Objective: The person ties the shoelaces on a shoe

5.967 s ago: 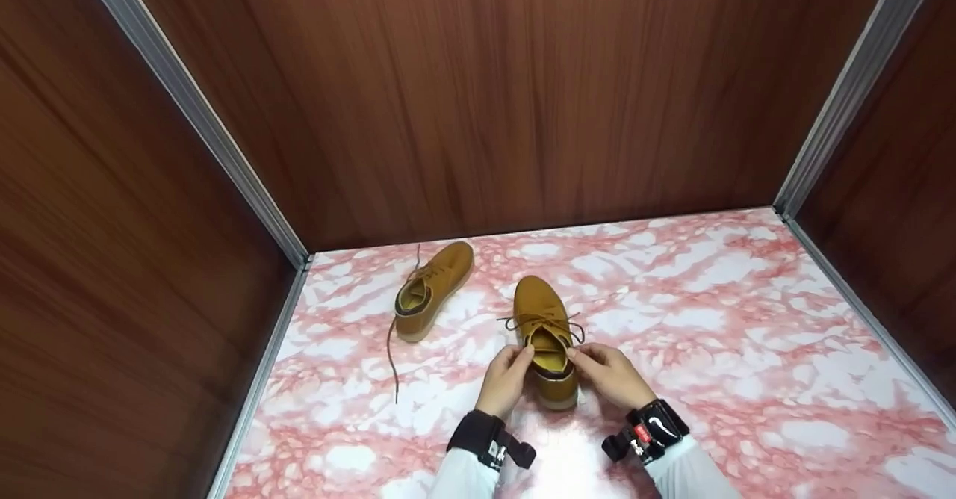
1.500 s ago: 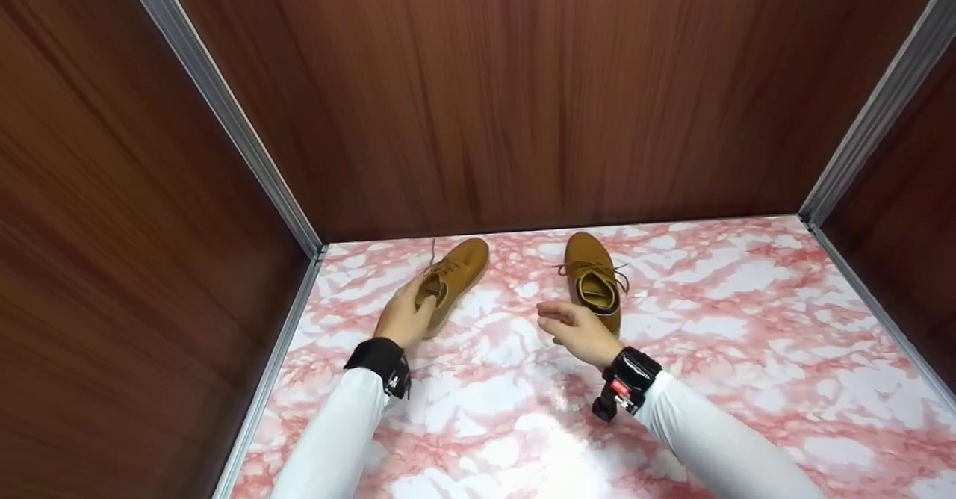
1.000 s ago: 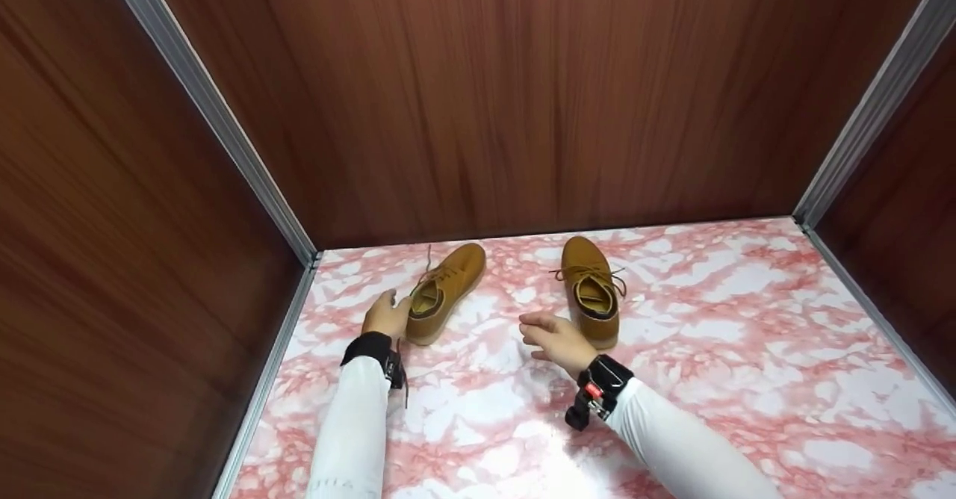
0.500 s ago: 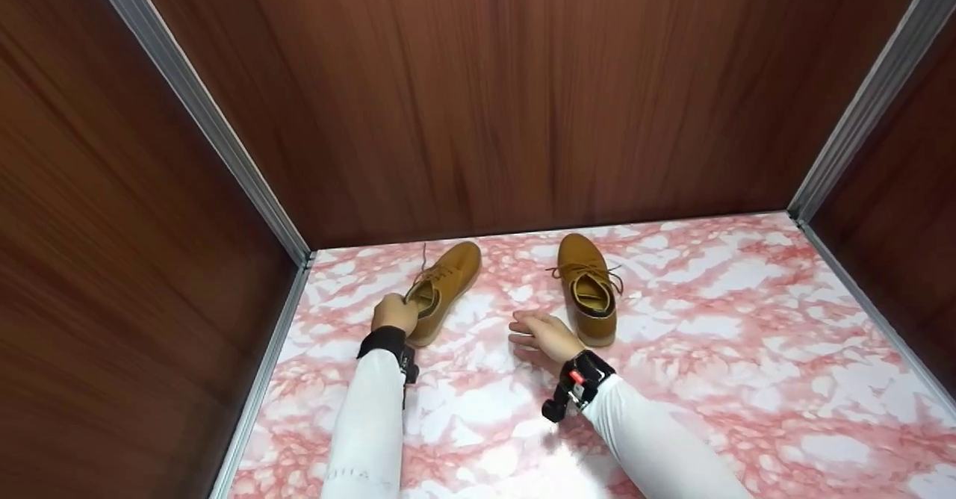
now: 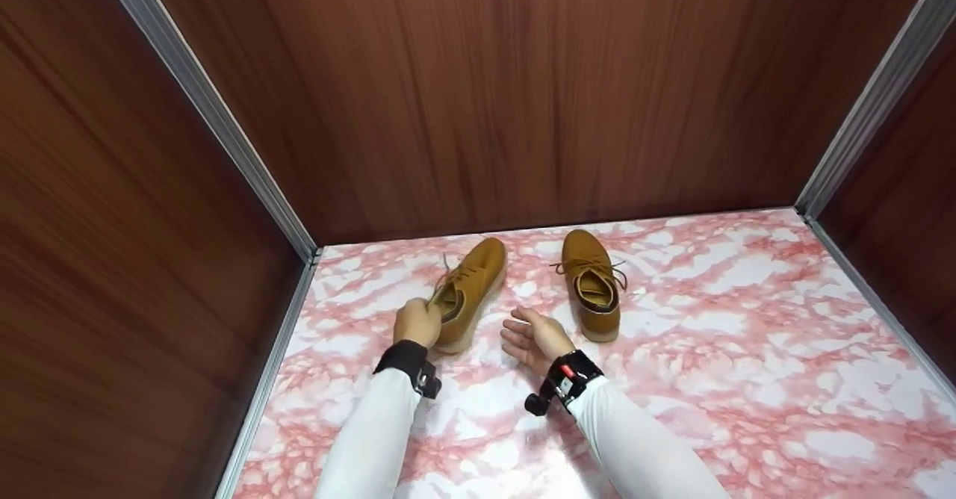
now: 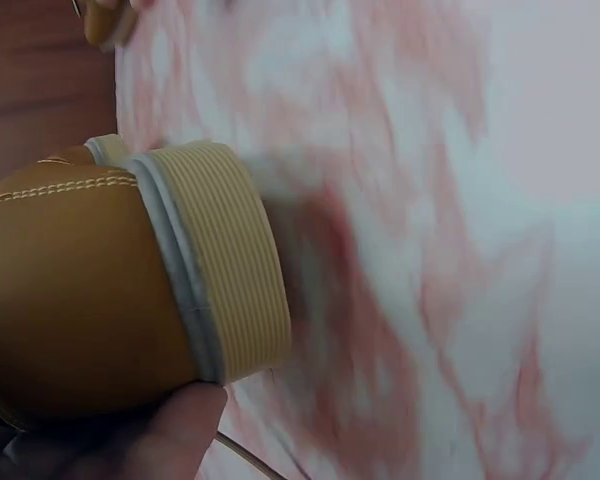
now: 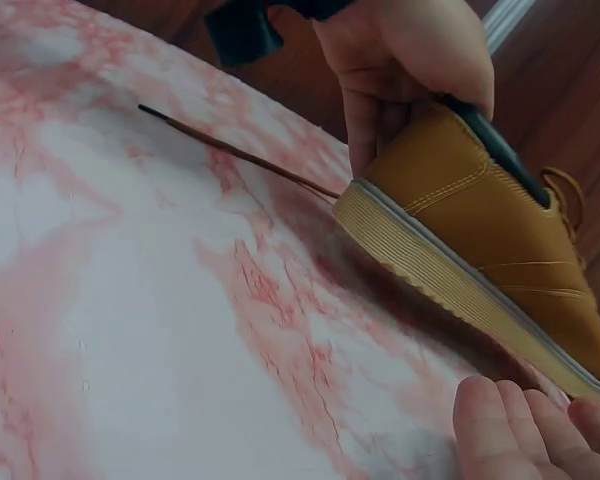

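Note:
A tan lace-up shoe (image 5: pixel 484 271) on the left is gripped by my left hand (image 5: pixel 417 325) at its collar near the heel. The right wrist view shows that shoe (image 7: pixel 500 230) from the side, heel raised over the surface, a loose lace (image 7: pixel 242 155) trailing behind it. The ribbed sole (image 6: pixel 230 260) fills part of the left wrist view, with left fingers (image 6: pixel 185 430) below the heel. My right hand (image 5: pixel 539 341) hovers between the shoes, fingers straight, holding nothing. To its right stands the matching shoe (image 5: pixel 600 323), its lace tied in a bow.
A pink-and-white marbled tabletop (image 5: pixel 709 379) lies under everything. Dark wood panels (image 5: pixel 478 95) rise at the back and both sides, joined by grey metal corner strips (image 5: pixel 209 110). Both toes point toward the back panel.
Six seconds ago both hands were on the bow-tied shoe, which now stands farther back. My left hand has since taken hold of the left shoe and shifted it rightward; the right hand's fingers have spread.

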Available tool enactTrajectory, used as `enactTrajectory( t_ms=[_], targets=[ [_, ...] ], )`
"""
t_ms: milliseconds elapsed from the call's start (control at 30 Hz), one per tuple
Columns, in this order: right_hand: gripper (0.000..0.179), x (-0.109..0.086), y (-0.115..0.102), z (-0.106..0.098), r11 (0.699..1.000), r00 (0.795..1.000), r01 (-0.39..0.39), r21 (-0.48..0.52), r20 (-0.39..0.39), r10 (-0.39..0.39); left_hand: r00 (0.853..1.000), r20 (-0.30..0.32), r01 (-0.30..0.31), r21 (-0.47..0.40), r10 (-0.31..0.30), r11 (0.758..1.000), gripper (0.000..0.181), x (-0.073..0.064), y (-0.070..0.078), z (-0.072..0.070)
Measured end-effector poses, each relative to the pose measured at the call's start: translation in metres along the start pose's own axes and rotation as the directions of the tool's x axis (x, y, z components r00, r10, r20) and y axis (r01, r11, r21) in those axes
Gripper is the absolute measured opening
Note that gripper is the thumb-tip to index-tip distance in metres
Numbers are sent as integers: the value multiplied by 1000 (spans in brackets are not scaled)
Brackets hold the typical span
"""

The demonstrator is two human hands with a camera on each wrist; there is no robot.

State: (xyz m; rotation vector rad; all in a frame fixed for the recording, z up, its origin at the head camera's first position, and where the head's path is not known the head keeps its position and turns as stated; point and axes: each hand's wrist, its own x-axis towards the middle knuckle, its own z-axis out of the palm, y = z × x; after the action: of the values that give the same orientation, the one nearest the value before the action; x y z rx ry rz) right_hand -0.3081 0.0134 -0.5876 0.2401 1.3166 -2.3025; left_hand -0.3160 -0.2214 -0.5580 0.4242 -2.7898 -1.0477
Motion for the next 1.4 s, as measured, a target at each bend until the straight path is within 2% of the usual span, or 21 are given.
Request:
enactTrajectory(
  t_ms=[133, 233, 333, 433, 633, 833, 1033, 1133, 1200, 1233, 1300, 1400],
  targets=[
    [73, -3, 0, 2, 999, 999, 9, 46, -34, -7, 997, 17, -76, -24, 77, 997, 27, -22, 13, 7],
    [80, -3, 2, 1, 997, 999, 18, 82, -43, -14, 989, 39, -142, -30, 143, 989, 25, -36, 21, 12],
    [83, -2, 3, -1, 995, 999, 25, 99, -44, -21, 983, 59, -172, -36, 174, 984, 25, -49, 27, 17],
    [79, -2, 4, -3, 996, 998, 34, 83, -63, -29, 981, 73, -178, -44, 181, 983, 22, -61, 31, 21],
    [58, -6, 0, -6, 998, 989, 59, 5, -136, -58, 972, 132, -190, -56, 196, 980, 17, -80, 39, 25],
    [47, -16, -7, -15, 996, 993, 68, -59, -90, -73, 956, 207, -193, -88, 207, 977, 22, -92, 42, 23],
    [45, -23, -17, -25, 993, 996, 67, -96, -51, -72, 933, 274, -190, -172, 232, 967, 36, -94, 44, 24],
    [48, -27, -23, -29, 973, 991, 91, -210, -81, -110, 917, 318, -167, -242, 241, 956, 44, -93, 46, 24],
    [47, -30, -26, -31, 940, 981, 112, -323, -115, -156, 903, 361, -122, -301, 232, 946, 49, -92, 47, 23],
    [45, -31, -28, -31, 936, 981, 114, -334, -109, -158, 894, 386, -94, -331, 226, 939, 52, -91, 47, 23],
    [40, -33, -30, -32, 939, 984, 119, -321, -87, -154, 874, 438, -30, -385, 212, 923, 58, -90, 47, 22],
    [33, -37, -33, -32, 979, 996, 92, -184, -3, -94, 837, 513, 65, -434, 188, 899, 67, -88, 46, 22]
  ],
)
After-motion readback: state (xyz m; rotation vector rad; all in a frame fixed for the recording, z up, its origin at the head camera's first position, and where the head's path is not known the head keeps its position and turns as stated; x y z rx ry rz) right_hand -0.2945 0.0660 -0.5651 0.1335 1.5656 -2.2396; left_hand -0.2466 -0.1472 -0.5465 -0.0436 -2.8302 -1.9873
